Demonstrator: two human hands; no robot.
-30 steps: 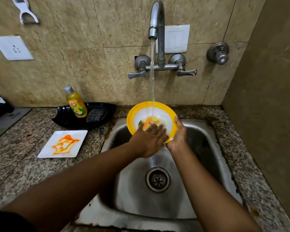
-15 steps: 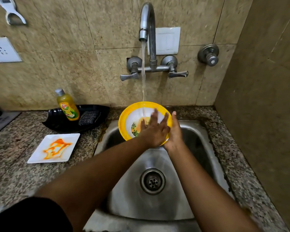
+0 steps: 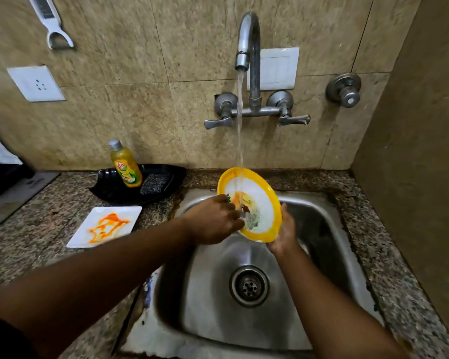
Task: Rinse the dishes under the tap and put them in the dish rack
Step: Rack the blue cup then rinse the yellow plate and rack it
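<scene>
Between the two hands, over the steel sink (image 3: 329, 255), a round yellow-rimmed plate (image 3: 263, 203) is held tilted on edge, its white face turned toward the left hand and up to the tap (image 3: 248, 47). The right hand (image 3: 283, 235) grips the plate from behind and below, palm against the lower right rim with the thumb lying along the yellow edge. The left hand (image 3: 214, 220) reaches across from the left, its fingers curled against the plate's face where orange and green food marks remain; it presses on the surface and does not hold the plate. A thin stream of water (image 3: 240, 130) falls from the tap spout straight above the hands and strikes the plate's face just beside the left fingertips. Below the hands the drain (image 3: 249, 285) sits in the sink floor. Left of the left forearm, on the speckled granite counter (image 3: 36, 255), a square white plate (image 3: 105, 226) lies flat, smeared with orange sauce and apart from both hands. Beyond it, further from the hands and against the wall, a black tray (image 3: 109, 190) holds a yellow dish soap bottle (image 3: 125, 165), upright, and a dark scrub pad (image 3: 154, 183) just beside it. High on the tiled wall, up and left of the hands, hang a white peeler (image 3: 53, 25) and a socket plate (image 3: 36, 83).
</scene>
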